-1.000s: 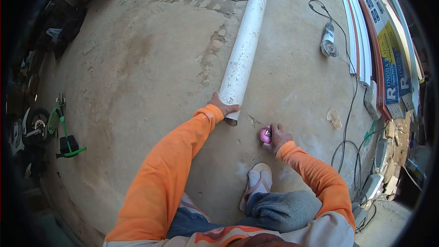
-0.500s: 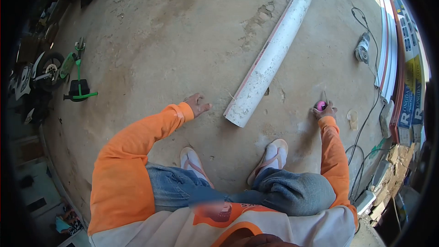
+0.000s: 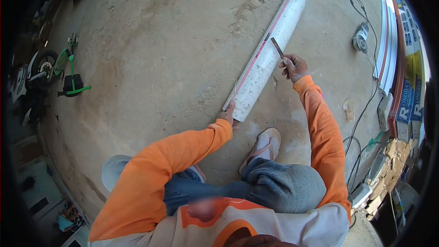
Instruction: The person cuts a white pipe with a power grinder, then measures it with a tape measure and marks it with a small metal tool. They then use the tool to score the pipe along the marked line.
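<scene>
A long white pipe (image 3: 270, 57) with a pink printed line and grey smears lies on the concrete floor, reaching from the top of the view down to near my feet. My left hand (image 3: 227, 113) grips the pipe's near end, thumb on top. Above the pipe's right side, my right hand (image 3: 293, 67) is closed on a thin dark flat strip (image 3: 277, 48), whose free end points up and left over the pipe. A pink object (image 3: 322, 95) shows only as a sliver beside my right forearm.
An angle grinder (image 3: 360, 39) with a black cable lies to the right, near long white strips (image 3: 386, 41) and stacked boxes (image 3: 414, 82). A green scooter (image 3: 71, 75) and a motorcycle (image 3: 41, 71) are at the left. Broken boards (image 3: 388, 176) lie at the lower right.
My left hand has moved right and taken hold of the pipe's end. My right hand has left the pink object and moved up to the pipe with the strip. The pipe has turned slightly.
</scene>
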Demonstrator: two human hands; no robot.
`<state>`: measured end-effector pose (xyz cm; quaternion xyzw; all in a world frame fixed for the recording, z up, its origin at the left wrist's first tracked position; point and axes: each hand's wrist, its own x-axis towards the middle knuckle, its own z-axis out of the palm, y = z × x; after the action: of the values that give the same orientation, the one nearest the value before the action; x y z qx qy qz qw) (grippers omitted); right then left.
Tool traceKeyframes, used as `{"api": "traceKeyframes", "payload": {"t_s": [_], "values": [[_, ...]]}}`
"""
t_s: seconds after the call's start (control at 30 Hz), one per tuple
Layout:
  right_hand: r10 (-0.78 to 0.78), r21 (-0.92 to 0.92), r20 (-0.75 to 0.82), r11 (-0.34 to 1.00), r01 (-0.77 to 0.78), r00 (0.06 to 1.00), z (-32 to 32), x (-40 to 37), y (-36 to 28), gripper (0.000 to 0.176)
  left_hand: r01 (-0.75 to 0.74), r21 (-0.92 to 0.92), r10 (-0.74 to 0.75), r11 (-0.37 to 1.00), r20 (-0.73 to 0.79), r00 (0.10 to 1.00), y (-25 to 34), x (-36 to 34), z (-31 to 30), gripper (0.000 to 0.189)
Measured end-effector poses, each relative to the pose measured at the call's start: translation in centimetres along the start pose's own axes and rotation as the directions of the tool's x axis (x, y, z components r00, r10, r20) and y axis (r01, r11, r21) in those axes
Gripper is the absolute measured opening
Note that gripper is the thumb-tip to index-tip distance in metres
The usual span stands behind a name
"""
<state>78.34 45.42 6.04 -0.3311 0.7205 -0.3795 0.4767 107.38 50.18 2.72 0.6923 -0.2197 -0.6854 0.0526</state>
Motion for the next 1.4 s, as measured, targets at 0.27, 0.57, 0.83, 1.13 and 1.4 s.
{"api": "traceKeyframes", "payload": {"t_s": [0.27,0.57,0.83,1.13,1.4], "values": [[-0.216,-0.543,0.409,0.723,0.427,0.886,6.5,-6.2,1.7,0.018,-0.107,-0.448,0.054,0.888,-0.13,0.99,-2.8,1.7,2.3,0.056],[-0.176,-0.651,0.188,0.715,0.257,0.966,4.7,-3.9,0.1,0.021,-0.241,-0.421,0.17,0.875,-0.201,0.965,-3.8,-0.4,4.1,0.066],[-0.147,-0.656,0.167,0.722,0.221,0.975,3.9,-4.3,-1.3,0.024,-0.301,-0.437,0.277,0.848,-0.119,0.953,-5.3,-0.1,4.6,0.069],[-0.088,-0.537,0.353,0.797,0.278,0.932,6.6,-9.0,2.8,0.021,-0.23,-0.582,0.205,0.78,-0.109,0.973,-2.8,-1.8,4.4,0.079],[-0.081,-0.614,0.179,0.769,0.175,0.981,6.7,-7.6,0.5,0.025,-0.242,-0.589,0.238,0.771,-0.086,0.967,-3.6,-1.1,4.6,0.079]]}}
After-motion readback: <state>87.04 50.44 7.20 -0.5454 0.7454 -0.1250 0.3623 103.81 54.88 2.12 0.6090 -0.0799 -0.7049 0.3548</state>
